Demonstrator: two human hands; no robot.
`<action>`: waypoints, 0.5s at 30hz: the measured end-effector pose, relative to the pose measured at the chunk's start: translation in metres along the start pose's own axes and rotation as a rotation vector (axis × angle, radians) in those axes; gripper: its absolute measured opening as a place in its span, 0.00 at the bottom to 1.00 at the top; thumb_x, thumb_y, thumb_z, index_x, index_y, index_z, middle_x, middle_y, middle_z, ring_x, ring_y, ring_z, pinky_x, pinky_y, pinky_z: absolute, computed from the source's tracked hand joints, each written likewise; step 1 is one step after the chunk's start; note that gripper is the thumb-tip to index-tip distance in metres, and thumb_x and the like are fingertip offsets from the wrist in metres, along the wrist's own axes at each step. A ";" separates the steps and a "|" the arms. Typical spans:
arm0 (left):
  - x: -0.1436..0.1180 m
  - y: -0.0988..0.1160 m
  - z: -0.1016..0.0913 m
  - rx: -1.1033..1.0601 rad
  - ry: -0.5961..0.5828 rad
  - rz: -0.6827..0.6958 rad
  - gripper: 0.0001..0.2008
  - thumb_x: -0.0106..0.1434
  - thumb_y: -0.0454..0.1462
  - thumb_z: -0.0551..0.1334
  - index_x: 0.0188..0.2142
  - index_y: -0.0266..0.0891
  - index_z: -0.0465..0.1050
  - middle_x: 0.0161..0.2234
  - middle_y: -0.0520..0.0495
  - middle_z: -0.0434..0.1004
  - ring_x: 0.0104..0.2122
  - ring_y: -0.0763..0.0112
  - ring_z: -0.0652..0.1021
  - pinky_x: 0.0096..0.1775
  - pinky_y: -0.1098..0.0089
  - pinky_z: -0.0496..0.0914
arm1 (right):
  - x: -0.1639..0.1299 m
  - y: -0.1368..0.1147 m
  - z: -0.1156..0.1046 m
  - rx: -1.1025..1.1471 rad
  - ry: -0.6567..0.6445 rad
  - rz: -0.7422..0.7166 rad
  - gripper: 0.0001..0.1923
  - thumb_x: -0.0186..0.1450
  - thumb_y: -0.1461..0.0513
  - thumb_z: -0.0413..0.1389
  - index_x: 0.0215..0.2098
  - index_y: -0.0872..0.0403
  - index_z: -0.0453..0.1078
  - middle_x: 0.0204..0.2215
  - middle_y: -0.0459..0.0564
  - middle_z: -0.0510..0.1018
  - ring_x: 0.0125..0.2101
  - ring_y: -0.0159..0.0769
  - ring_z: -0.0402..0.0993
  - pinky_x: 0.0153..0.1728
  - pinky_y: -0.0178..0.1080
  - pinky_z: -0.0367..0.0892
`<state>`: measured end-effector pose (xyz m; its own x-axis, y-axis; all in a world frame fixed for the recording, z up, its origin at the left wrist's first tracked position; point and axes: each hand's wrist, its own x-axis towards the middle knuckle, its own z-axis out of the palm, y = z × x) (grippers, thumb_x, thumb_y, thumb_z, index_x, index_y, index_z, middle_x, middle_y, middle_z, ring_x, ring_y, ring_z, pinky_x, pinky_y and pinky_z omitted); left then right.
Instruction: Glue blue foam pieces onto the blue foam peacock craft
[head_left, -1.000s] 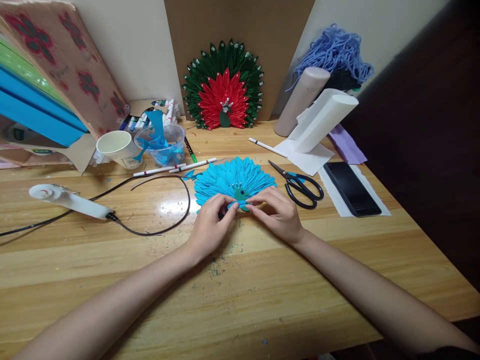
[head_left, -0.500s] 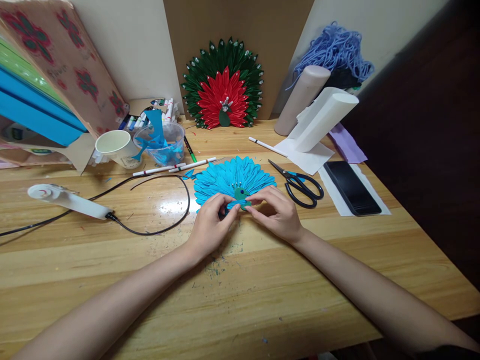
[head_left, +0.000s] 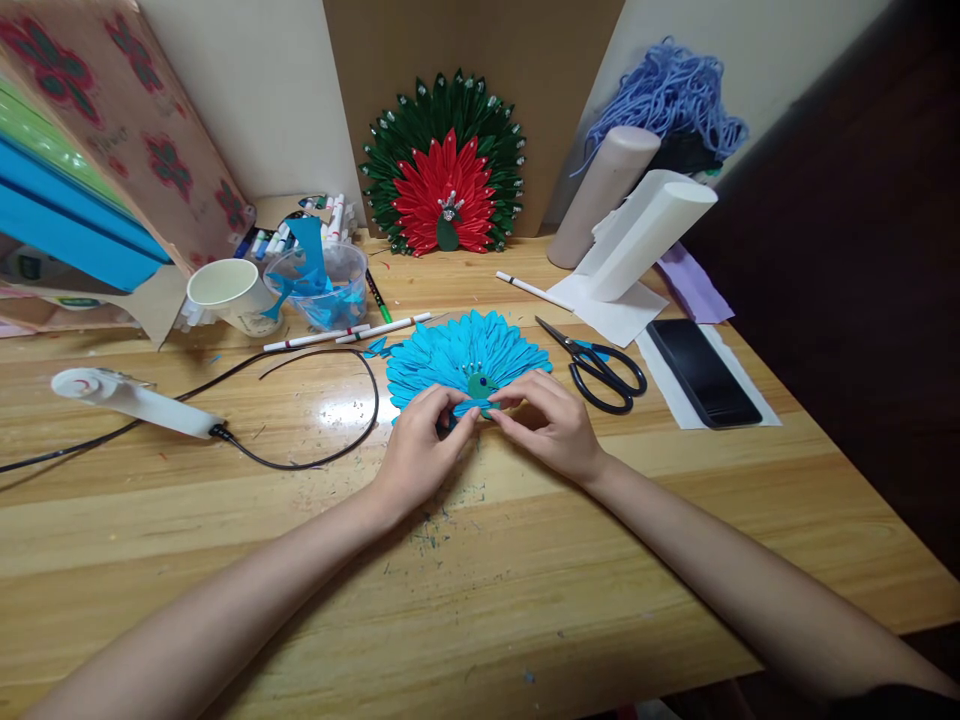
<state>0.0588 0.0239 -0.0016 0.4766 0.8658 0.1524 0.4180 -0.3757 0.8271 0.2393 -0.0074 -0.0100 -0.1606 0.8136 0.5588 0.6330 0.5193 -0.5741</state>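
Note:
A fan-shaped blue paper peacock (head_left: pixel 472 345) lies on the wooden table, with a green body (head_left: pixel 481 385), a dark bead eye and small pearl-like beads above the head. Across the lower part of the body, a small folded blue paper piece (head_left: pixel 471 407) is pinched between thumb and fingers of my left hand (head_left: pixel 424 437). My right hand (head_left: pixel 556 425) also pinches, its fingertips at the right end of this piece by the green body. Whether the piece touches the body is hidden by my fingers.
Black scissors (head_left: pixel 604 375) lie right of the peacock, near a phone (head_left: pixel 703 375). On the left are a white corded glue gun (head_left: pixel 135 403), a paper cup (head_left: pixel 232 295) and a plastic tub (head_left: pixel 330 285) of blue scraps. Behind stands a red-green peacock (head_left: pixel 442 185).

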 end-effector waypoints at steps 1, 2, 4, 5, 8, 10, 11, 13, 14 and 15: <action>0.000 0.000 0.000 0.003 -0.001 0.003 0.08 0.63 0.39 0.56 0.32 0.37 0.69 0.29 0.49 0.70 0.29 0.72 0.68 0.32 0.71 0.62 | 0.000 0.000 0.000 0.001 -0.002 0.007 0.05 0.60 0.64 0.57 0.37 0.53 0.70 0.29 0.48 0.75 0.31 0.35 0.70 0.33 0.39 0.67; 0.000 0.000 0.000 0.007 -0.001 0.006 0.08 0.63 0.39 0.56 0.32 0.37 0.69 0.29 0.50 0.70 0.29 0.72 0.68 0.32 0.71 0.61 | 0.001 0.000 0.000 0.001 -0.004 0.014 0.05 0.61 0.64 0.57 0.37 0.53 0.70 0.29 0.49 0.75 0.31 0.35 0.70 0.33 0.39 0.67; 0.000 -0.001 0.000 0.013 0.000 0.011 0.08 0.63 0.39 0.56 0.32 0.37 0.69 0.29 0.50 0.70 0.29 0.73 0.68 0.32 0.71 0.61 | 0.001 0.000 0.000 0.004 -0.009 0.019 0.06 0.60 0.64 0.57 0.37 0.53 0.70 0.29 0.49 0.75 0.31 0.35 0.70 0.33 0.39 0.67; 0.000 -0.001 0.000 0.015 0.000 0.012 0.08 0.63 0.39 0.56 0.32 0.37 0.69 0.29 0.50 0.70 0.29 0.73 0.68 0.32 0.71 0.61 | 0.002 0.000 -0.001 0.005 -0.011 0.016 0.06 0.60 0.64 0.58 0.37 0.53 0.70 0.29 0.49 0.75 0.31 0.35 0.70 0.33 0.39 0.67; 0.000 -0.001 0.000 0.015 0.002 0.017 0.07 0.63 0.39 0.56 0.32 0.38 0.69 0.29 0.50 0.70 0.29 0.73 0.68 0.32 0.71 0.62 | 0.002 0.000 -0.001 0.006 -0.014 -0.001 0.05 0.60 0.65 0.57 0.36 0.54 0.70 0.29 0.49 0.75 0.31 0.34 0.70 0.33 0.39 0.67; 0.000 -0.002 0.000 0.017 0.001 0.020 0.07 0.63 0.39 0.56 0.32 0.38 0.69 0.28 0.50 0.70 0.29 0.72 0.68 0.32 0.71 0.62 | 0.002 0.000 -0.001 -0.002 -0.013 -0.012 0.04 0.61 0.65 0.57 0.36 0.54 0.70 0.29 0.49 0.75 0.31 0.34 0.70 0.33 0.39 0.67; 0.000 -0.002 0.000 0.018 0.002 0.021 0.07 0.63 0.39 0.56 0.32 0.38 0.69 0.28 0.50 0.70 0.29 0.72 0.68 0.31 0.71 0.62 | 0.001 0.000 0.000 -0.007 -0.014 -0.017 0.05 0.61 0.65 0.57 0.36 0.53 0.70 0.29 0.49 0.75 0.31 0.34 0.70 0.33 0.39 0.66; 0.001 -0.001 0.000 0.022 -0.001 0.018 0.07 0.63 0.39 0.56 0.32 0.38 0.69 0.28 0.50 0.70 0.29 0.72 0.68 0.31 0.71 0.62 | 0.000 0.000 0.000 -0.017 -0.017 -0.025 0.05 0.61 0.65 0.57 0.36 0.53 0.70 0.29 0.49 0.75 0.31 0.34 0.70 0.33 0.40 0.66; 0.001 -0.001 0.000 0.023 -0.004 0.015 0.07 0.63 0.39 0.56 0.32 0.38 0.69 0.28 0.50 0.70 0.29 0.73 0.68 0.31 0.71 0.62 | 0.000 0.000 0.000 -0.021 -0.017 -0.030 0.05 0.61 0.65 0.57 0.36 0.53 0.70 0.29 0.49 0.76 0.31 0.34 0.70 0.33 0.40 0.66; 0.001 -0.001 0.000 0.023 -0.006 0.013 0.08 0.63 0.39 0.56 0.32 0.37 0.69 0.28 0.50 0.70 0.29 0.73 0.68 0.31 0.71 0.61 | 0.000 0.000 0.000 -0.024 -0.017 -0.035 0.05 0.61 0.65 0.57 0.36 0.53 0.70 0.29 0.49 0.76 0.31 0.34 0.70 0.33 0.40 0.66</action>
<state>0.0592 0.0247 -0.0024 0.4871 0.8587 0.1596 0.4294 -0.3945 0.8123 0.2398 -0.0073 -0.0101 -0.1958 0.7996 0.5678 0.6444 0.5413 -0.5401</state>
